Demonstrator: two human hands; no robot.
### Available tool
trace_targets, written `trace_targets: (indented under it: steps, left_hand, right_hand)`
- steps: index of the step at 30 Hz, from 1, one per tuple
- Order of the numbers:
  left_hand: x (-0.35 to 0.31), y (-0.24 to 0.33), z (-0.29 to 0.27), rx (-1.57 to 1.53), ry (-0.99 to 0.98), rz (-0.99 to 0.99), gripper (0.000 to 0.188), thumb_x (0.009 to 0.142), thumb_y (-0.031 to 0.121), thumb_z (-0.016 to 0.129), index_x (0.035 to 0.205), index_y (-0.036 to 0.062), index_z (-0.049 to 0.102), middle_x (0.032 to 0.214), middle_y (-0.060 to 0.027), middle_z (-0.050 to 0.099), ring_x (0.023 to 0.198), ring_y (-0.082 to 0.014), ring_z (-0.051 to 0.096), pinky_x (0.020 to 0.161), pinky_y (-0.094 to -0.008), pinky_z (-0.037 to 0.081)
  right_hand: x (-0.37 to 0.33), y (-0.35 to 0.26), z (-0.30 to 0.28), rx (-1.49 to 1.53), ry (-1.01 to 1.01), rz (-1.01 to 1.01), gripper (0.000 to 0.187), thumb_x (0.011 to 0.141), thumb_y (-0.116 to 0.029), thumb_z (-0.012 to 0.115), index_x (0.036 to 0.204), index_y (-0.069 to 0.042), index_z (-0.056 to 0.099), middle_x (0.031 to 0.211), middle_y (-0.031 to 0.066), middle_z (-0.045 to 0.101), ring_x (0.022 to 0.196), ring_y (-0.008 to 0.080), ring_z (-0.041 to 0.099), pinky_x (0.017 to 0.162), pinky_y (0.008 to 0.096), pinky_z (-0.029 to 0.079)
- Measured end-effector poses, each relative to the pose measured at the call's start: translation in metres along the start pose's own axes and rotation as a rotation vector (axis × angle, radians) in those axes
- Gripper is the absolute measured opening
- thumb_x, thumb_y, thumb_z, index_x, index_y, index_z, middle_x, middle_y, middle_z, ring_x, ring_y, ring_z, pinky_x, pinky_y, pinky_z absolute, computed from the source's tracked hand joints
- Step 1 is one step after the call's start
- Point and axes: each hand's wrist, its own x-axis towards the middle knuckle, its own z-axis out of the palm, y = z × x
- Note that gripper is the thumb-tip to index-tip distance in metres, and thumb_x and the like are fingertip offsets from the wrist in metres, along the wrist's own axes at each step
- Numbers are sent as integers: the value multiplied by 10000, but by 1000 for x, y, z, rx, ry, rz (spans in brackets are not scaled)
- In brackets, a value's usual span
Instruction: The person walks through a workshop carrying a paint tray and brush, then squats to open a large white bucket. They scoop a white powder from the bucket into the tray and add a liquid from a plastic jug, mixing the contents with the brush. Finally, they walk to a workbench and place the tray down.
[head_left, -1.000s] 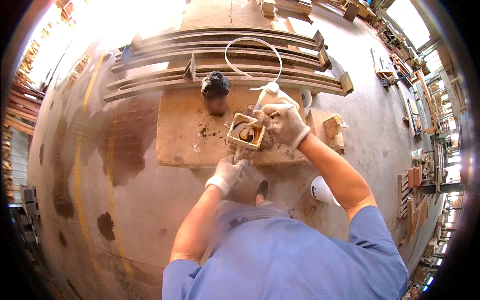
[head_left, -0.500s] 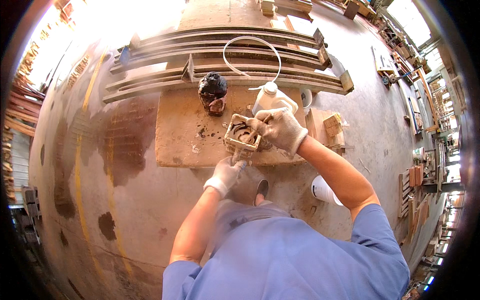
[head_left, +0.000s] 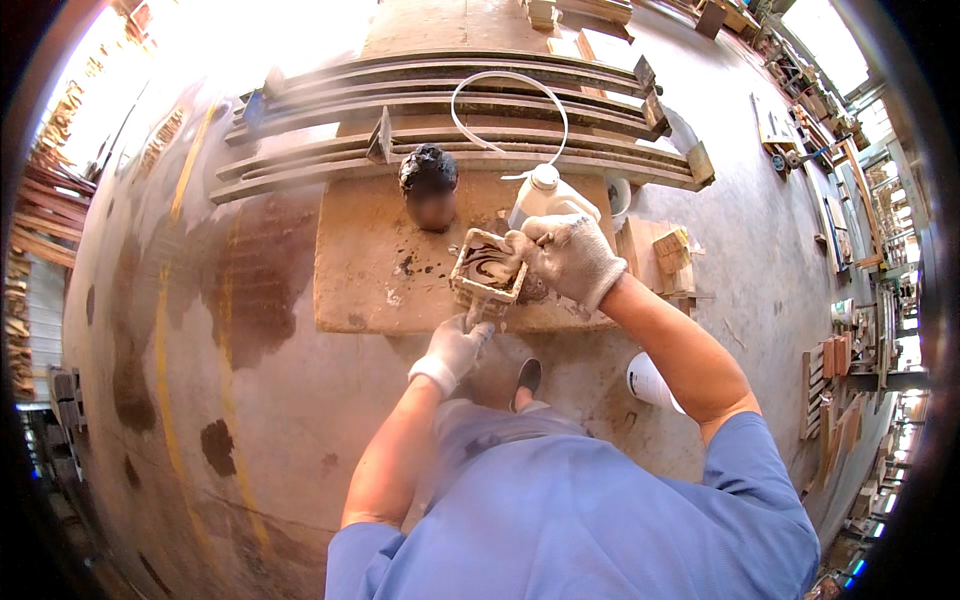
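Observation:
My left hand (head_left: pixel 453 352), in a pale work glove, is wrapped round the handle (head_left: pixel 474 314) of a small square open-topped box (head_left: pixel 484 292) and holds it over the near edge of the board. Inside the box, a cream and dark brown paste (head_left: pixel 489 262) lies in swirls. My right hand (head_left: pixel 575 258), gloved too, is closed at the box's right corner, around a short pale stirring tool (head_left: pixel 517 243) that is mostly hidden by the fingers. Behind the right hand stands a white plastic jug (head_left: pixel 540 190). A dark, lumpy black-topped object (head_left: pixel 428 180) sits left of it on the board.
The stained brown board (head_left: pixel 360 270) carries these things. Long metal rails (head_left: pixel 440 105) lie across its far side, with a white hose (head_left: pixel 545 92) looped over them. Wood blocks (head_left: pixel 668 250) are at the right, a white bucket (head_left: pixel 650 380) on the floor.
My right hand has drawn slightly right, from over the box to its right corner. More of the swirled paste shows. My left hand holds the box in nearly the same place.

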Motion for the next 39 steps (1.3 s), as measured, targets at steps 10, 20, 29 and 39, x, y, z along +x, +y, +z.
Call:
trace_targets:
  steps: [10,20,29,39]
  left_hand:
    - [3,-4,1,-6,2,9,196,1042,234,705,1061,40,684,735,-10,610,580,-119,547,539,-313,464]
    - [17,-21,1,38,10,79,201,1047,244,707,1076,47,689,736,-7,606,562,-117,532,536,-315,460]
    - [-8,12,1,8,-22,-26,186,1052,251,701,1087,68,695,733,1,598,550,-112,514,506,-316,444]
    - [-3,5,1,40,-3,-22,179,1052,242,698,1116,75,693,744,9,593,581,-107,523,521,-310,456]
  right_hand:
    - [-2,-1,-4,-131,-13,-57,280,1032,-273,719,885,-38,752,671,73,677,644,136,610,613,358,490]
    - [1,1,-1,86,-24,7,264,1024,-288,704,881,-68,742,736,140,689,641,280,652,641,403,517]
    - [-1,1,-1,22,-3,9,251,1008,-305,725,903,-78,750,742,136,689,689,282,657,663,400,521]
    - [-3,3,0,-120,34,-34,294,1038,-261,708,850,-37,740,694,53,673,619,110,592,590,342,473]
